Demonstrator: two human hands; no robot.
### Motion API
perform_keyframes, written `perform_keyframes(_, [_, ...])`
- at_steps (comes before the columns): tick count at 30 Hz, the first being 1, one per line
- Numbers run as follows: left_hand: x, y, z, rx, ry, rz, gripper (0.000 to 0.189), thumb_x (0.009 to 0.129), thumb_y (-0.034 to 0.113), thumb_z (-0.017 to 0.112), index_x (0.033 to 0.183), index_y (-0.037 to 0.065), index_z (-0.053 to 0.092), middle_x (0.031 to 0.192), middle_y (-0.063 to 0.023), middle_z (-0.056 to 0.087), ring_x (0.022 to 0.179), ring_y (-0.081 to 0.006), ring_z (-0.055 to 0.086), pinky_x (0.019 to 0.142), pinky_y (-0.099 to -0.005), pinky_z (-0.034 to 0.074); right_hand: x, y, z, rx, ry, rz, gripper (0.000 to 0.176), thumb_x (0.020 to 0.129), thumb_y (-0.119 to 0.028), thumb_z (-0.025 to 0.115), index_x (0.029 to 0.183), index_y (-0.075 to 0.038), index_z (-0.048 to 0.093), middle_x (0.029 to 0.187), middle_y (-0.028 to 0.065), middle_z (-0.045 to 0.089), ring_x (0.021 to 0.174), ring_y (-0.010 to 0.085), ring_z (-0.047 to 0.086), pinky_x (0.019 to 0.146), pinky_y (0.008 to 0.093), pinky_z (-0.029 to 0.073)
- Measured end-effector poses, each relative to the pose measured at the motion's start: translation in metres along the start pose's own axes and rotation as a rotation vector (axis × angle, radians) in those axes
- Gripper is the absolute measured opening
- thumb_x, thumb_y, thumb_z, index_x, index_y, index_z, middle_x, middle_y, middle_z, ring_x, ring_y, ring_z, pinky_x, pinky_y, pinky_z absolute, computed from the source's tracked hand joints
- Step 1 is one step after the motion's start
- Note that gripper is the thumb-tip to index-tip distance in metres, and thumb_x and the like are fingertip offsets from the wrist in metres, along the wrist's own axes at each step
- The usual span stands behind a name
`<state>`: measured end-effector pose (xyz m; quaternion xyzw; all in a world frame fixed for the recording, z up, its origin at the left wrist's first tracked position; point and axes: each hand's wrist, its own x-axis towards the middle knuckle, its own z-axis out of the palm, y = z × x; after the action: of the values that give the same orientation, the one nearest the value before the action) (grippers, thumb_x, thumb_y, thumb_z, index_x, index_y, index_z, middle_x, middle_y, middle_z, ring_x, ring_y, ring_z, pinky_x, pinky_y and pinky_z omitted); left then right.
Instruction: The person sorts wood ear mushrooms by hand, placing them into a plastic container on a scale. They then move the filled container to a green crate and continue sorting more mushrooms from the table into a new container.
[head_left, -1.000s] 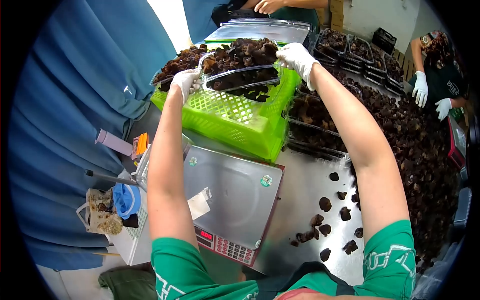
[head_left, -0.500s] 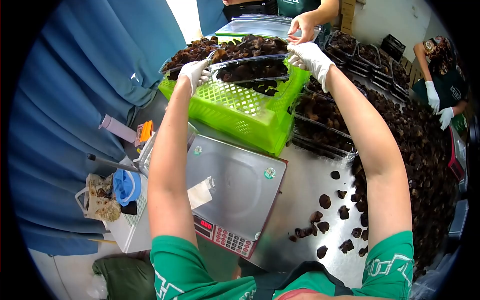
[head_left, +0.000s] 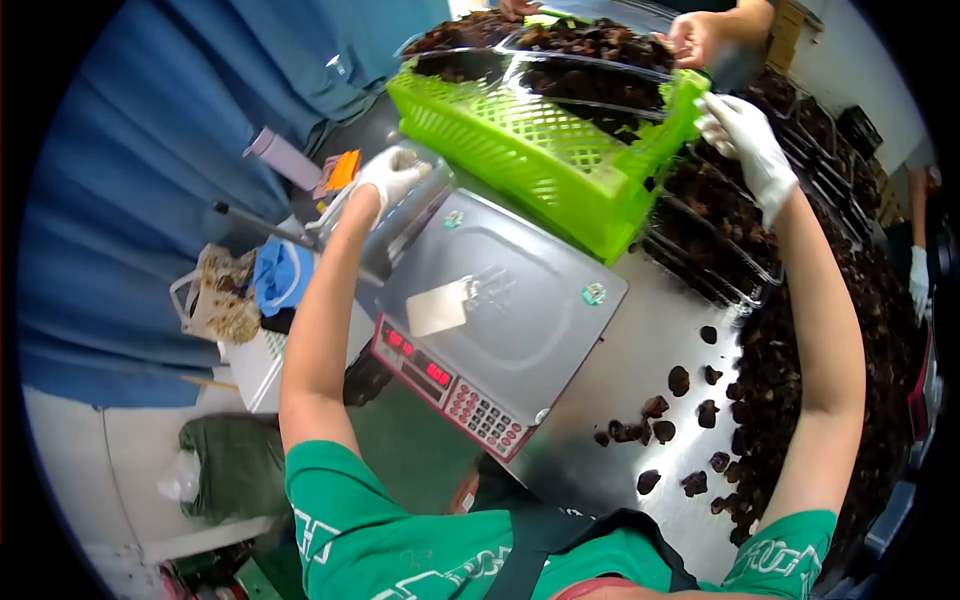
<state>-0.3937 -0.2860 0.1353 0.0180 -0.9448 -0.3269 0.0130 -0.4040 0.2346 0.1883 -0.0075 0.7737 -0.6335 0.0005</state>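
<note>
My left hand (head_left: 393,178), in a white glove, is over a greyish see-through container (head_left: 420,205) beside the scale; its fingers are curled, and whether they grip anything is hidden. My gloved right hand (head_left: 742,140) is at the right end of the green plastic crate (head_left: 540,165), fingers apart and holding nothing. Clear plastic trays (head_left: 590,85) filled with dark, curled pieces resembling wood ear mushrooms (head_left: 600,42) sit on the crate. The scale (head_left: 510,285) has a whitish scrap (head_left: 438,308) on its plate and red lit digits.
Another person's bare hand (head_left: 692,38) is at the trays' far right corner. More filled trays (head_left: 715,215) stack right of the crate. A large heap of dark pieces (head_left: 830,440) covers the table's right side, with loose ones nearby. A pink bottle (head_left: 283,158) and blue bag (head_left: 282,275) are left.
Both my hands have come off the clear tray on the crate. My left hand has moved down beside the scale; my right is just past the crate's end. The view has turned leftward.
</note>
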Motion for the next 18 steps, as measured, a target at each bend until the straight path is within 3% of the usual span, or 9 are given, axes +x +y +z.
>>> perform_keyframes(1, [-0.031,-0.021,-0.003,0.395,-0.096,-0.076,0.034,0.086,0.027,0.079,0.113,0.007,0.071,0.1,-0.0042,0.073,0.092,-0.0174,0.067,0.085,-0.0303,0.054,-0.035,-0.001,0.007,-0.073,0.027,0.029,0.027,0.099,-0.035,0.066,0.1,-0.008,0.068,0.08,-0.0032,0.063,0.068,0.0021,0.052,0.056,0.0174,0.037])
perform_keyframes(2, [-0.033,-0.053,0.003,0.273,-0.033,-0.031,0.03,0.084,0.02,0.08,0.111,0.007,0.073,0.101,-0.0064,0.075,0.091,-0.0176,0.068,0.085,-0.0289,0.054,-0.054,-0.002,0.012,-0.07,-0.005,0.046,0.024,0.1,-0.032,0.065,0.102,-0.008,0.069,0.081,-0.0041,0.062,0.067,0.0009,0.05,0.054,0.0165,0.035])
perform_keyframes(4, [-0.044,-0.047,0.003,0.25,0.068,-0.066,0.025,0.084,0.015,0.079,0.107,0.006,0.076,0.099,-0.0071,0.076,0.089,-0.0164,0.068,0.084,-0.0287,0.054,-0.092,0.003,0.02,-0.028,-0.066,0.064,0.021,0.103,-0.025,0.06,0.109,-0.006,0.069,0.084,-0.004,0.063,0.068,0.0012,0.049,0.056,0.0166,0.037])
perform_keyframes(11, [-0.028,-0.075,-0.003,-0.45,-0.004,-0.259,0.02,0.082,0.001,0.07,0.1,-0.001,0.079,0.094,-0.0057,0.076,0.08,-0.0136,0.066,0.076,-0.0277,0.053,-0.226,0.032,0.017,0.012,-0.088,0.232,0.027,0.102,-0.017,0.06,0.124,-0.002,0.067,0.094,0.0003,0.07,0.08,0.005,0.059,0.069,0.0187,0.045])
perform_keyframes(15, [-0.022,-0.08,-0.003,-0.614,0.012,-0.366,0.017,0.086,0.011,0.068,0.098,0.006,0.079,0.088,-0.0029,0.072,0.076,-0.012,0.061,0.071,-0.0276,0.049,-0.299,0.059,-0.002,0.021,-0.005,0.38,0.027,0.103,-0.013,0.06,0.127,-0.002,0.066,0.095,0.0006,0.07,0.078,0.005,0.059,0.071,0.0187,0.047])
perform_keyframes(16, [-0.015,-0.095,-0.005,-0.506,0.072,-0.3,0.019,0.089,0.007,0.066,0.104,0.003,0.076,0.093,-0.0018,0.072,0.08,-0.0127,0.063,0.076,-0.0269,0.051,-0.316,0.063,-0.007,-0.017,0.032,0.404,0.027,0.103,-0.013,0.059,0.127,-0.003,0.066,0.096,0.0001,0.07,0.078,0.0051,0.059,0.072,0.0196,0.048])
perform_keyframes(17, [-0.01,-0.114,-0.007,-0.421,0.141,-0.17,0.011,0.09,0.015,0.07,0.096,0.008,0.077,0.088,0.0002,0.07,0.077,-0.0108,0.06,0.073,-0.0283,0.049,-0.334,0.063,-0.011,-0.04,0.059,0.393,0.027,0.103,-0.014,0.058,0.127,-0.003,0.067,0.097,0.0002,0.07,0.079,0.0055,0.059,0.073,0.0206,0.049])
perform_keyframes(18, [-0.025,-0.086,-0.006,-0.335,0.328,-0.088,0.01,0.093,0.019,0.071,0.094,0.01,0.076,0.088,0.0006,0.069,0.079,-0.0104,0.059,0.076,-0.029,0.05,-0.352,0.063,-0.016,-0.065,0.091,0.395,0.028,0.103,-0.014,0.058,0.127,-0.003,0.067,0.097,0.0004,0.07,0.079,0.0058,0.059,0.073,0.0216,0.049])
